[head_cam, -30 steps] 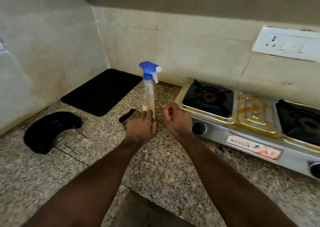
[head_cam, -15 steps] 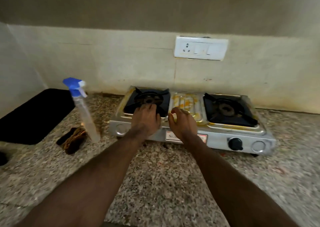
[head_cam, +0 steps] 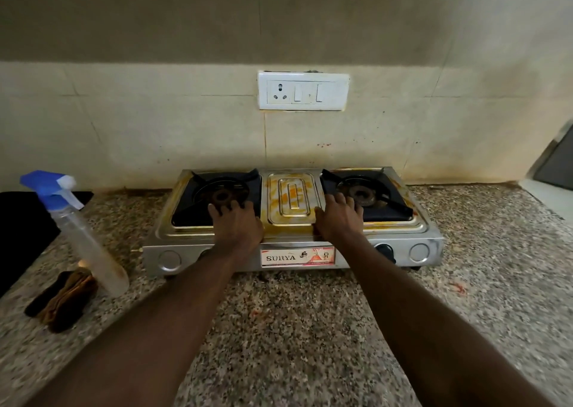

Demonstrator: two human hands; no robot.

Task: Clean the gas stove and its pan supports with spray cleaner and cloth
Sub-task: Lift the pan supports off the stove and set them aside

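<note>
a: status?
me: both hands on the gas stove (head_cam: 434, 245). left hand (head_cam: 237, 223) lies on the near edge of the left pan support (head_cam: 217, 186). right hand (head_cam: 338, 220) is on the near inner corner of the right pan support (head_cam: 387, 202).
a: gripping?
me: no. fingers roughly straight, slightly spread, laid over the black bars. can't tell if any tip hooks under a bar. nothing held in either hand.
a: why there?
me: my read: the supports come off first so the top underneath can be wiped. one hand per support.
a: cleaner?
me: spray bottle (head_cam: 90, 245) stands on the countertop (head_cam: 294, 329), well out to the left of my left hand, nozzle facing the stove. cloth (head_cam: 65, 301) lies folded just beside its base, on my side of it. probably parked there to keep the lift path free.
a: dirt?
me: orange stains on the centre plate (head_cam: 291, 199) between my hands, and along the rim by both burners. no wet sheen visible, so i judge nothing is sprayed yet.
a: risk?
me: a support lifted tilted could snag on its burner. lift straight up, set it down on bare countertop beside the stove.
</note>
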